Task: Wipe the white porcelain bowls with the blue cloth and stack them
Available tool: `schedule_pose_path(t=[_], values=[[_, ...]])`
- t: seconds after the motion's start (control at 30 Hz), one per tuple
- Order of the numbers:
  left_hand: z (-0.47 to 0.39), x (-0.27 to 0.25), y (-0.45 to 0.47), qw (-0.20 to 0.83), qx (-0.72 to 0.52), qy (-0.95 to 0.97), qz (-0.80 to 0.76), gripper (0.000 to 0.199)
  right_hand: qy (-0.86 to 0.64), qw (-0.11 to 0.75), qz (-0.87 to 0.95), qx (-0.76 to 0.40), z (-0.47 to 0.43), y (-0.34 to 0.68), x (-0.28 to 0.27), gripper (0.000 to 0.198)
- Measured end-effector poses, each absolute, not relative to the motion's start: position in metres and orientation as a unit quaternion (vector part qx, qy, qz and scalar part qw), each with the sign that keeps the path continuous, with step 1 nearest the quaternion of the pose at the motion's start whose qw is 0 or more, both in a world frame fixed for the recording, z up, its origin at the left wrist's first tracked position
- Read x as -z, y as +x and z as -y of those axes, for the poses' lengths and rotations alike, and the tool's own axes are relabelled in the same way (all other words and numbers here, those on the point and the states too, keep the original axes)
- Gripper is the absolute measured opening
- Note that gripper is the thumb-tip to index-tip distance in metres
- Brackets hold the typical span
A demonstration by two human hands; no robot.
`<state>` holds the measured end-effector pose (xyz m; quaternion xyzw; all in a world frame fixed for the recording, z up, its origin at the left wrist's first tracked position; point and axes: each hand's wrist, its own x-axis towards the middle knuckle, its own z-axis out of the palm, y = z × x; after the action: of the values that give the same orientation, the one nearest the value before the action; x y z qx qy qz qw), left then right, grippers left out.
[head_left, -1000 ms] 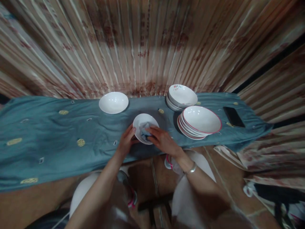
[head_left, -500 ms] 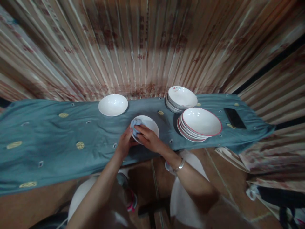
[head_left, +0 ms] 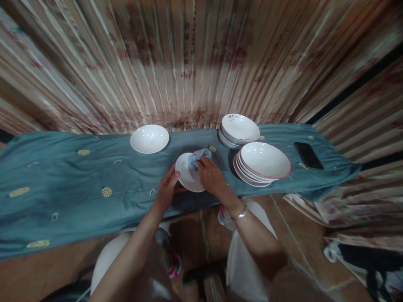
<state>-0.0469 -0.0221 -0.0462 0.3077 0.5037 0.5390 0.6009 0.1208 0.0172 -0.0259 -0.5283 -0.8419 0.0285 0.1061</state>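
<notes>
A white bowl (head_left: 188, 178) is in front of me at the table's near side, tilted a little. My left hand (head_left: 169, 183) grips its left rim, thumb on top and fingers underneath. In my right hand (head_left: 210, 174) is a bunched light blue cloth (head_left: 199, 157), pressed on the bowl's far right rim. The fingertips of that hand are partly hidden by the cloth. Beyond the left hand, a single white bowl (head_left: 149, 139) stands by itself.
To the right are a stack of red-rimmed bowls (head_left: 266, 161) and, behind it, a stack of flower-patterned bowls (head_left: 241, 129). A black phone (head_left: 308, 155) lies at the far right. A teal cloth (head_left: 72, 180) covers the table, with a pleated curtain (head_left: 189, 63) behind.
My right hand has moved the cloth from the bowl's left side across to its far right rim. My left thumb now shows on the bowl's left rim.
</notes>
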Motion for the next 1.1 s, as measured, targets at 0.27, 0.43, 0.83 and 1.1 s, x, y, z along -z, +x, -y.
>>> schedule_pose_path(t=[0.27,0.43,0.83,1.1], values=[[0.021,0.046,-0.046,0.587,-0.531,0.330,-0.514,0.062,-0.498,0.060,0.858,-0.110,-0.004,0.137,0.026,0.026],[0.022,0.044,-0.046,0.586,-0.521,0.347,-0.514,0.067,-0.417,0.135,0.833,-0.338,-0.009,0.134,0.031,0.028],[0.025,0.045,-0.045,0.577,-0.523,0.362,-0.513,0.068,-0.458,0.171,0.856,-0.167,-0.006,0.114,0.028,0.044],[0.026,0.038,-0.042,0.569,-0.523,0.364,-0.521,0.070,-0.533,0.048,0.843,-0.057,-0.004,0.123,0.025,0.030]])
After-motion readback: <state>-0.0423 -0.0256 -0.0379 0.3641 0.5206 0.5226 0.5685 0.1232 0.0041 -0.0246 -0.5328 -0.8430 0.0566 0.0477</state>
